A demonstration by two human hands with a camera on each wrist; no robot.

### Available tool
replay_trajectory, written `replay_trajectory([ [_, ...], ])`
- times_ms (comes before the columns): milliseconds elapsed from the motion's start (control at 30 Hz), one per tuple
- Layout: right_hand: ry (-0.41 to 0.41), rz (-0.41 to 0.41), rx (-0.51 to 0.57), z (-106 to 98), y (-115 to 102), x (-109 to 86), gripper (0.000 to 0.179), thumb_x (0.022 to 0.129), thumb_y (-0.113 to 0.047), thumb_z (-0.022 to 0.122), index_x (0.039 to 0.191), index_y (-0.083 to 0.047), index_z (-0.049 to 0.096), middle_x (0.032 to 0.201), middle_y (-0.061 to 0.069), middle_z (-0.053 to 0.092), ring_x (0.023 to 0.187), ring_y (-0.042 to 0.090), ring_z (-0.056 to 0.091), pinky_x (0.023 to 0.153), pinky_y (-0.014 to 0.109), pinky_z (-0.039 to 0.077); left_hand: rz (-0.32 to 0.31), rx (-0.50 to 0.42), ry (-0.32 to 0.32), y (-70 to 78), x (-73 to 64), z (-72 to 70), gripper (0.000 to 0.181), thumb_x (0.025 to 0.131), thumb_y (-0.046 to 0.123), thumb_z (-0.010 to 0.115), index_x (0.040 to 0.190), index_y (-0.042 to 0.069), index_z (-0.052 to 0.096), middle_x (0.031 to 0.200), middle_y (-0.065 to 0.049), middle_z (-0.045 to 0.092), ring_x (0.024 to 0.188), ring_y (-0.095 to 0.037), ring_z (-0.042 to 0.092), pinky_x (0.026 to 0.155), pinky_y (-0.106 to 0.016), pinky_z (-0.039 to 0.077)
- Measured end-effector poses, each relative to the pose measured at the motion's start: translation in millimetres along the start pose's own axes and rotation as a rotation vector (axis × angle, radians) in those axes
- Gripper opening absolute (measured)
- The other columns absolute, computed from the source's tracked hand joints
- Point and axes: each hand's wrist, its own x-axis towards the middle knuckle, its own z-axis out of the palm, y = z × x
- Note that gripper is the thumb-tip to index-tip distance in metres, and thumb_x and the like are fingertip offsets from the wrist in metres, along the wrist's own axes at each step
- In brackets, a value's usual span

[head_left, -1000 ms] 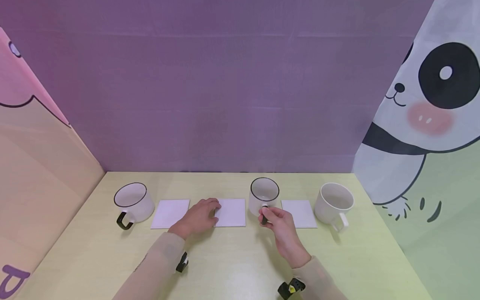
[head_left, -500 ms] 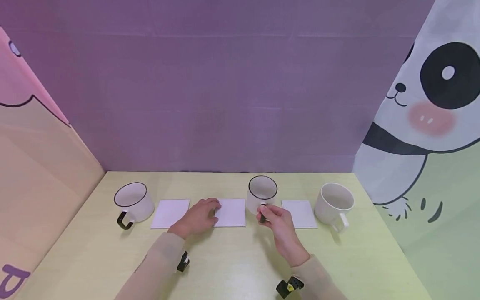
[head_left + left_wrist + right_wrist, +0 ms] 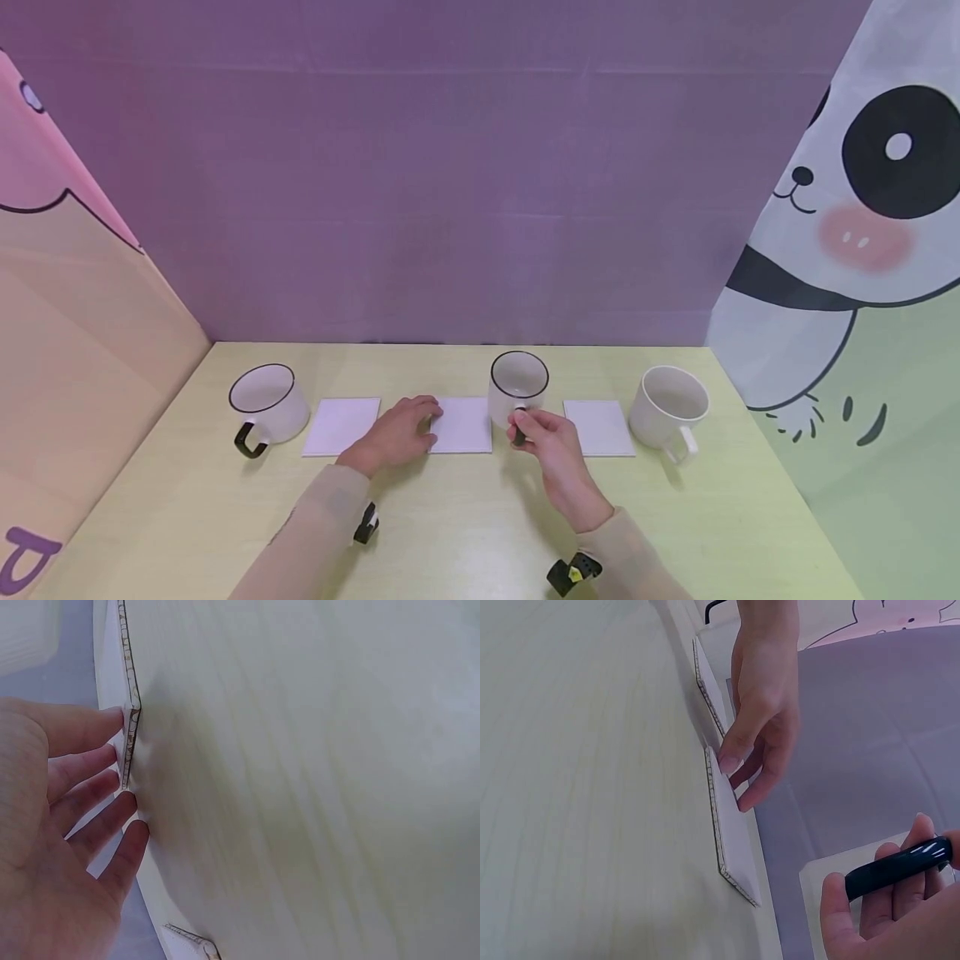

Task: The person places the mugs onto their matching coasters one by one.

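In the head view my right hand [image 3: 558, 462] pinches the black handle [image 3: 892, 871] of a white mug [image 3: 501, 408] with a dark rim. The mug is upright over the right edge of the middle white square board [image 3: 465, 427], seemingly lifted a little off the table. My left hand [image 3: 397, 429] touches that board's left edge. In the left wrist view its thumb lies at the board's corner and the fingers are spread loosely, lightly bent. The underside of the mug is hidden from sight.
A second dark-rimmed mug [image 3: 273, 417] stands at the left, beside the left white board [image 3: 341, 427]. At the right, a plain white mug [image 3: 660, 421] stands beside the right board [image 3: 600, 429]. A purple backdrop [image 3: 450, 208] rises behind the table [image 3: 450, 533].
My right hand has carried the mug leftward, from the gap between the boards to the middle board's right edge. The left hand has stayed in place.
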Motion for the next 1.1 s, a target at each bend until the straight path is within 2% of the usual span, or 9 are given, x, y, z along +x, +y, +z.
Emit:
replay_trajectory([
  [533, -0.017, 0.017, -0.021, 9, -2, -1.6, 0.017, 0.098, -0.002, 0.063, 0.102, 0.014, 0.067, 0.081, 0.004, 0.067, 0.078, 0.014, 0.062, 0.082, 0.036, 0.056, -0.004, -0.008, 0.002, 0.0, -0.1, 0.1, 0.039, 0.091, 0.008, 0.070, 0.129, 0.001, 0.064, 0.146, -0.014, 0.053, 0.135, -0.037, 0.047, 0.114, -0.049, 0.038],
  [1100, -0.044, 0.018, -0.043, 18, -3, -0.6, 0.023, 0.098, -0.007, 0.065, 0.105, 0.014, 0.067, 0.082, 0.004, 0.069, 0.079, 0.014, 0.064, 0.079, 0.032, 0.055, -0.013, 0.004, 0.002, 1.6, -0.5, -0.8, 0.040, 0.091, 0.009, 0.070, 0.129, 0.002, 0.064, 0.146, -0.014, 0.053, 0.134, -0.037, 0.047, 0.113, -0.049, 0.038],
])
